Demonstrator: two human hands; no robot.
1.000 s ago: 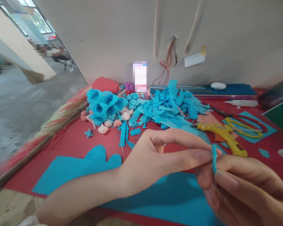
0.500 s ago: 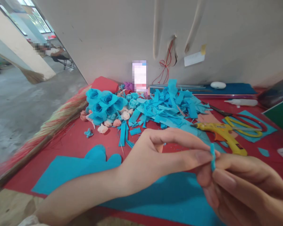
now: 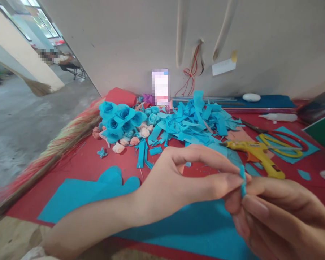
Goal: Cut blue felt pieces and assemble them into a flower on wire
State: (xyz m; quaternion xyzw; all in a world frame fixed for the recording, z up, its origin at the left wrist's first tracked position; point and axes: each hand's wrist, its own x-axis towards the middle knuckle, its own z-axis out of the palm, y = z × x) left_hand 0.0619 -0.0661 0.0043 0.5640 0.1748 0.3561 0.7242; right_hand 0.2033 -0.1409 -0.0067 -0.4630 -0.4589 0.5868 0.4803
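Note:
A small blue paper piece (image 3: pixel 243 180), seen nearly edge-on, is pinched between my two hands above the table. The thumb and index finger of my left hand (image 3: pixel 176 180) close on its upper part. From the right, my right hand (image 3: pixel 278 213) grips its lower end between thumb and fingers. Beneath my hands lies a large blue paper sheet (image 3: pixel 184 231). Left of my forearm rests another blue sheet (image 3: pixel 67 198) with rounded petal shapes (image 3: pixel 111 176) at its edge. Behind my left hand is a heap of blue paper scraps (image 3: pixel 189 122).
Blue paper flowers (image 3: pixel 121 119) and small pale roses (image 3: pixel 118 148) sit at the back left. A yellow glue gun (image 3: pixel 257 151) and scissors (image 3: pixel 281 144) lie to the right. A phone (image 3: pixel 160 86) leans on the wall. A broom (image 3: pixel 70 141) lies along the left edge.
Both hands keep their pinch on the blue paper piece, which has tilted slightly and shifted a little to the left. Everything else looks the same.

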